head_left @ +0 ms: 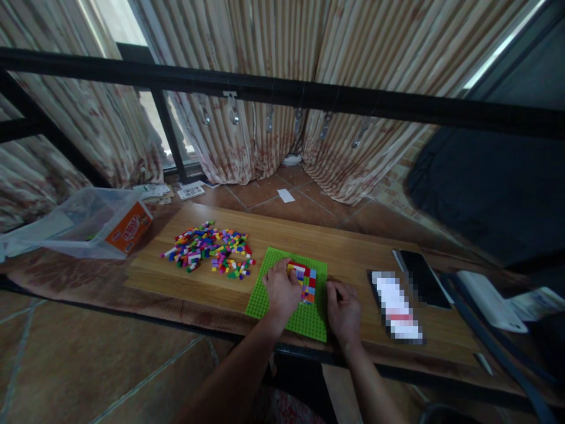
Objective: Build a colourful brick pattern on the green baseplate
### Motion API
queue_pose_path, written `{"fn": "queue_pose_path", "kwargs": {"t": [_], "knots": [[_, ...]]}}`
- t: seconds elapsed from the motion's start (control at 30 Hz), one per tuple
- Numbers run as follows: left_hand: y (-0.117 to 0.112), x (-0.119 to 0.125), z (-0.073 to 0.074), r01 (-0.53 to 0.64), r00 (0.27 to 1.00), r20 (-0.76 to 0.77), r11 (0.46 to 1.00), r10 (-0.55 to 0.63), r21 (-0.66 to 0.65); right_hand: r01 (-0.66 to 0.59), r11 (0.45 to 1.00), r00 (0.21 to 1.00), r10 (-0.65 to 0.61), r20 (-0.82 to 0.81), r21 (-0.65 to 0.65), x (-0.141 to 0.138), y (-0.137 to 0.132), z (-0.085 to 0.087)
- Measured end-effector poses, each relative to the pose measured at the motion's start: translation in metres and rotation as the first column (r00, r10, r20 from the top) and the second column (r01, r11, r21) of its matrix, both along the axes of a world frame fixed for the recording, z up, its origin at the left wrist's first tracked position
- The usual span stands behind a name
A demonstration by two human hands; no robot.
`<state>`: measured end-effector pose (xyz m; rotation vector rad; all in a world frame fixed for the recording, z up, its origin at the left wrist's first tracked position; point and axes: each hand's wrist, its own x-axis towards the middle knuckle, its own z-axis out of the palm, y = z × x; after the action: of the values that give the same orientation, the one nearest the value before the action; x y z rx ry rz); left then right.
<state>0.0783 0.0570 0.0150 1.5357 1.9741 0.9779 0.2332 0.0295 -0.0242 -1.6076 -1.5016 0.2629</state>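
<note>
A green studded baseplate lies on the wooden board, with a block of small coloured toy bricks built up on its middle right part. My left hand rests over the left side of that block, its fingers curled down onto the bricks. Whatever is under those fingertips is hidden. Beside the plate's right edge is my right hand, fingers bent in and the thumb near the edge. I cannot make out whether it holds anything. Loose toy bricks in many colours are spread out left of the plate.
The wooden board carries a phone with a blurred screen and a dark tablet-like slab on the right. A clear plastic bin with an orange label stands at left. A black rail crosses before the curtains.
</note>
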Motion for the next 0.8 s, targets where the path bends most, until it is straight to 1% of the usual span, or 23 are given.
{"fn": "queue_pose_path", "kwargs": {"t": [0.07,0.13,0.2,0.27,0.37,0.43,0.53,0.6,0.67,0.73,0.77,0.8], "knots": [[0.001,-0.003,0.0,0.018,0.998,0.063,1.0,-0.017,-0.021,-0.004,1.0,1.0,0.004,0.001,0.005,-0.001,0.0,0.0],[0.003,-0.008,-0.001,0.072,0.989,0.131,0.997,-0.068,-0.023,-0.006,1.0,1.0,0.005,0.009,0.013,-0.001,0.001,-0.001],[0.003,-0.015,-0.004,0.118,0.974,0.192,0.993,-0.12,0.024,-0.002,1.0,1.0,0.001,0.022,0.023,-0.001,0.001,-0.002],[0.0,-0.023,-0.009,0.118,0.954,0.265,0.989,-0.138,0.091,0.005,1.0,0.999,-0.005,0.031,0.03,-0.001,0.002,-0.003],[-0.012,-0.045,-0.019,0.088,0.92,0.367,0.985,-0.138,0.152,0.002,0.999,0.999,-0.003,0.037,0.034,-0.001,0.003,-0.005],[-0.021,-0.067,-0.024,0.101,0.914,0.374,0.981,-0.158,0.168,-0.011,1.0,0.999,0.01,0.034,0.028,0.0,0.003,-0.005],[-0.031,-0.105,-0.023,0.104,0.947,0.281,0.978,-0.154,0.183,-0.022,0.999,0.999,0.021,0.043,0.027,0.0,0.004,-0.007],[-0.032,-0.127,-0.017,0.093,0.976,0.176,0.976,-0.128,0.197,-0.024,0.999,0.997,0.021,0.068,0.034,0.0,0.004,-0.009],[-0.027,-0.142,-0.008,0.108,0.993,0.031,0.974,-0.116,0.199,-0.031,0.999,0.995,0.027,0.096,0.033,0.0,0.004,-0.01],[-0.015,-0.15,0.002,0.15,0.981,-0.151,0.973,-0.124,0.177,-0.035,0.999,0.992,0.031,0.121,0.034,0.001,0.005,-0.012],[-0.007,-0.153,0.007,0.173,0.959,-0.252,0.972,-0.129,0.161,-0.037,0.999,0.991,0.032,0.132,0.037,0.001,0.005,-0.013],[0.001,-0.155,0.011,0.205,0.92,-0.365,0.969,-0.143,0.138,-0.04,0.998,0.989,0.034,0.141,0.041,0.002,0.006,-0.014]]}}
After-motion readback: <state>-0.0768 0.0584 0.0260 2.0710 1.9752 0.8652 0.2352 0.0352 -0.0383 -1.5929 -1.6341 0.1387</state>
